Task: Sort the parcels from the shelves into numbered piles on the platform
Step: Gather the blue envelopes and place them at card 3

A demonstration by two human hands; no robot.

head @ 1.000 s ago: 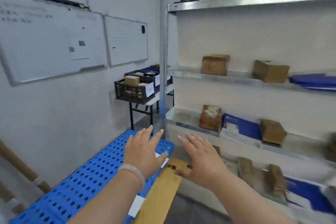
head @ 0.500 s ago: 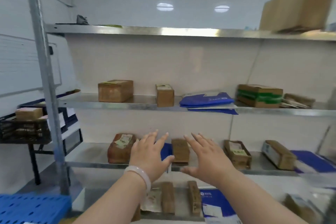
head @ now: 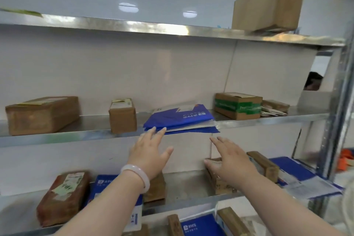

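**Hands.** Left hand (head: 151, 157): fingers straight and spread, grasping nothing. Its fingertips (head: 153, 130) lie at the front edge of the stack of blue mailers (head: 182, 120). Right hand (head: 231, 161): likewise released and spread, below and right of that stack and apart from it.

**Risks, as judged.**
- The stack overhangs the lip of the shelf (head: 76, 136) just beyond the left fingertips. It looks like several loose, slick layers, so a one-sided pull could fan it out or drop the lower sheets.
- The small box (head: 122, 117) stands just left of those fingertips, and a careless sweep could knock it.

**Not determinable.**
- Blur hides whether the fingertips actually touch the mailers.
- No label is legible.
- The carton (head: 216, 180) behind the right fingers is largely covered.
- The platform is out of view.
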